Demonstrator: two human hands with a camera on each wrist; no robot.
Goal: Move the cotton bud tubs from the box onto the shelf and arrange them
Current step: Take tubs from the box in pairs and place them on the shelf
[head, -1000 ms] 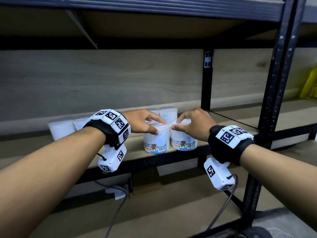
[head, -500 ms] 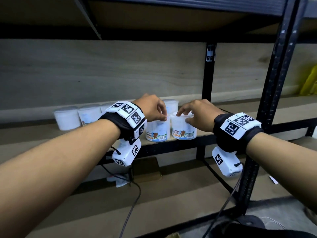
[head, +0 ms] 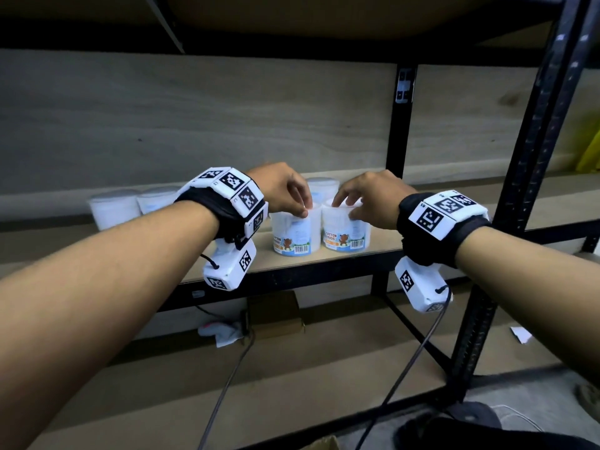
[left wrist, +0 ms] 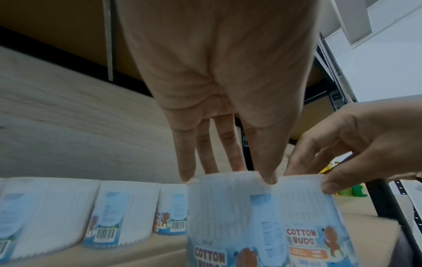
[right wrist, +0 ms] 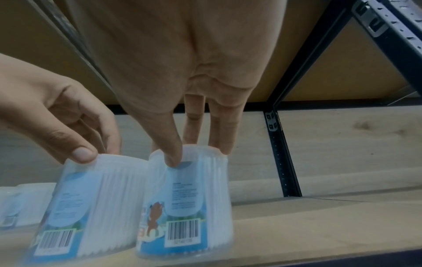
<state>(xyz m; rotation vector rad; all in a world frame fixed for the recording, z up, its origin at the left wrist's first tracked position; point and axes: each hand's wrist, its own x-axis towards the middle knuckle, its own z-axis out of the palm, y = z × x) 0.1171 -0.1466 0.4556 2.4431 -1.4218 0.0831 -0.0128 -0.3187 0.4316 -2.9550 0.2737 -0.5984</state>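
Two cotton bud tubs stand side by side at the front of the wooden shelf (head: 406,241). My left hand (head: 302,211) pinches the lid rim of the left tub (head: 293,235) from above with its fingertips. My right hand (head: 344,206) pinches the rim of the right tub (head: 345,230) the same way. In the left wrist view my left hand (left wrist: 228,178) spans the lid of the left tub (left wrist: 228,216). In the right wrist view my right hand (right wrist: 196,155) grips the right tub (right wrist: 189,207). More tubs (head: 113,209) line the back of the shelf.
Black uprights (head: 532,151) stand to the right, one (head: 397,125) behind the tubs. The upper shelf board (head: 292,14) hangs close overhead. A small cardboard box (head: 276,315) and cables (head: 227,384) lie on the lower level. A yellow object (head: 589,147) shows far right.
My left hand went from lying flat over its lid to a fingertip pinch on the rim. The left tub's label has turned slightly. Both tubs stay at the shelf front.
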